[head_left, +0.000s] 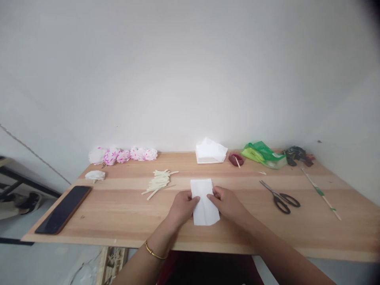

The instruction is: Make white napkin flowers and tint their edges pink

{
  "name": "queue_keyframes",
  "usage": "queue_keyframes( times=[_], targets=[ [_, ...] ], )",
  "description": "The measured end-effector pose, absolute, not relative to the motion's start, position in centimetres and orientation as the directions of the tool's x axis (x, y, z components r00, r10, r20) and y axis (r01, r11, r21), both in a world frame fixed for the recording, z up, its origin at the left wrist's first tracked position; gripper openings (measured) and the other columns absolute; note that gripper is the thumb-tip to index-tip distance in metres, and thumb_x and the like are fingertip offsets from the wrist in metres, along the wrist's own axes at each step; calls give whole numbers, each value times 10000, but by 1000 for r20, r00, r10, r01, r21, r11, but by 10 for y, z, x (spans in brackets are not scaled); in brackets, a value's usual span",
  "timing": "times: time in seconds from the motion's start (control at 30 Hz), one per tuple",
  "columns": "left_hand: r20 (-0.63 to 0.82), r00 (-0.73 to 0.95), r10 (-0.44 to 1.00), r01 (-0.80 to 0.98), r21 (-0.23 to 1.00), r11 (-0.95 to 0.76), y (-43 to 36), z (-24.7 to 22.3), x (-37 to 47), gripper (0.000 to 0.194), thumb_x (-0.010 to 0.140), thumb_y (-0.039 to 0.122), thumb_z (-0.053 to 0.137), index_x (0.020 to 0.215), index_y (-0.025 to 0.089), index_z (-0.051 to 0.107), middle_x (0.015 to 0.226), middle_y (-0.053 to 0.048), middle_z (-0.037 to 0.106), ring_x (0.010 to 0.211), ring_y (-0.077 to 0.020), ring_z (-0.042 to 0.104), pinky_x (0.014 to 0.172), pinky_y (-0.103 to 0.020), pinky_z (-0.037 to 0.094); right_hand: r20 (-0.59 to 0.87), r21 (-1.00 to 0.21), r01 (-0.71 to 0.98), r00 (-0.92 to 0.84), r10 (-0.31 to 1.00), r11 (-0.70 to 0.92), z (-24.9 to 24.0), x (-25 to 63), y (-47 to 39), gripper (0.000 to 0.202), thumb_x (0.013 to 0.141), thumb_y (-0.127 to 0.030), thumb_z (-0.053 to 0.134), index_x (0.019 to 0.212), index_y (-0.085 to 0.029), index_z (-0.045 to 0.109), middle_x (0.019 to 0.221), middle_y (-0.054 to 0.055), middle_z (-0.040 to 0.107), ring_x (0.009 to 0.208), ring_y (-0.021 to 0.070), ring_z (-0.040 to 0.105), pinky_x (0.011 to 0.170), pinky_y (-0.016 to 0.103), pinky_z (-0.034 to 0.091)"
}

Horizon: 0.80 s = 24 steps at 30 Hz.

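Observation:
A folded white tissue (204, 208) is held upright-lengthwise between both hands, near the front of the wooden table (133, 229). My left hand (182, 208) grips its left edge, thumb on top and the other fingers partly hidden behind. On the right edge, my right hand (227, 202) pinches the same tissue with its thumb over the face. Left of my hands lies a pile of pale short strips (159, 181). Behind the tissue is a white tissue pack (211, 152). Open-bladed scissors (280, 198) with black handles rest to the right.
Pink-and-white paper flowers (123, 155) line the back left. A small white tissue piece (95, 175) and a phone (63, 209) lie at left. Toward the right are a dark red dish (236, 159), a green plastic bag (263, 154), dark crumpled material (297, 155) and a thin stick (322, 194).

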State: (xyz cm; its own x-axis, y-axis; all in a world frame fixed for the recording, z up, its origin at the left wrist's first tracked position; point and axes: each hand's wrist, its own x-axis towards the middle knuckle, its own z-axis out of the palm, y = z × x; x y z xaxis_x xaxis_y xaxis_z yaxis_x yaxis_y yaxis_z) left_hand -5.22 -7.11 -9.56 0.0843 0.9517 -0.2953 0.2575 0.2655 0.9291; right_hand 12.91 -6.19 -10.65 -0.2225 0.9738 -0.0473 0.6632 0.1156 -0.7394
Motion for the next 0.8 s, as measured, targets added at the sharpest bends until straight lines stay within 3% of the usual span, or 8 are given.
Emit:
queue_keyframes(
  times=[0.1, 0.27, 0.47, 0.8],
  targets=[
    [-237, 62, 970, 412, 891, 192, -61, -88, -55, 316, 681, 274, 662, 420, 182, 510, 402, 9, 486, 449, -139, 460, 514, -254, 319, -46, -675, 726, -222, 974, 134, -103, 131, -52, 298, 848, -340, 482, 598, -201, 400, 587, -5, 545, 568, 145, 493, 513, 237, 300],
    [-153, 43, 987, 546, 831, 105, -41, -86, -55, 385, 630, 292, 710, 361, 210, 448, 402, -11, 456, 613, -221, 555, 667, -302, 383, -56, -573, 808, -209, 976, 140, -97, 133, -31, 302, 843, -299, 501, 573, -191, 416, 600, 11, 558, 574, 139, 475, 516, 242, 245],
    [-124, 2, 992, 570, 815, 101, -33, -100, -56, 372, 611, 288, 724, 368, 220, 450, 417, -13, 424, 723, -284, 591, 801, -375, 391, -79, -499, 856, -203, 976, 137, -104, 131, -23, 309, 841, -325, 519, 576, -185, 443, 609, 15, 569, 569, 135, 467, 513, 246, 215],
    [-116, -19, 993, 555, 825, 107, -33, -107, -58, 380, 582, 287, 753, 374, 231, 440, 404, -18, 433, 766, -313, 616, 833, -387, 405, -84, -466, 873, -201, 976, 140, -106, 130, -24, 286, 839, -318, 537, 597, -186, 465, 635, 17, 590, 579, 135, 483, 510, 248, 202]
  ],
)
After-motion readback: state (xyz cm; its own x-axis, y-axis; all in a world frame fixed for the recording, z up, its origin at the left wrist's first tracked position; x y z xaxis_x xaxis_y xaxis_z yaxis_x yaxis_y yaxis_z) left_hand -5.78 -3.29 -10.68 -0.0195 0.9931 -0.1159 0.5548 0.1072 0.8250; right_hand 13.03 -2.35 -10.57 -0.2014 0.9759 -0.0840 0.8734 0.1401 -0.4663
